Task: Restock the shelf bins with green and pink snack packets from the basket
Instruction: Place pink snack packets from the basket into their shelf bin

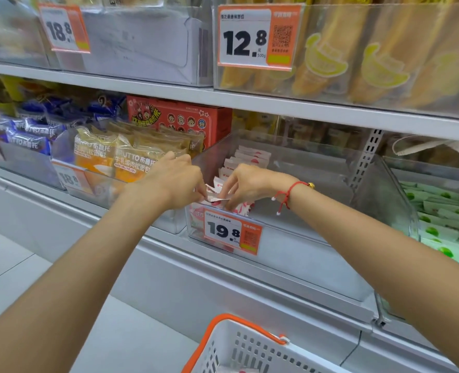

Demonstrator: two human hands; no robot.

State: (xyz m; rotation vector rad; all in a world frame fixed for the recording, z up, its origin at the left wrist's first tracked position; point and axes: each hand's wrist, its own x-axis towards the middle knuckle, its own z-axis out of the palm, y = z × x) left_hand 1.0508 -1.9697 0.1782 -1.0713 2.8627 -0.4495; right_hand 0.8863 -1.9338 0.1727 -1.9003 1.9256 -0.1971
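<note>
Left hand: our left hand [178, 181] reaches over the front left corner of the clear bin [317, 238]; its fingertips are curled together and pinch a pink packet [217, 196].
Right hand: our right hand [247, 184] is just beside the left one, and its fingers pinch the same small bunch of packets from the right side. We wear a red string [284, 196] on this wrist.
Pink packets: the held ones are at the front left corner of the bin, above the 19.8 tag [232, 232]; a row of others [245, 160] stands behind, along the left wall.
Green packets: they [443, 219] lie in the next bin, on the right.
Basket: white with an orange handle, it [252, 348] is below us, in front of the shelf; we cannot tell what it holds.
</note>
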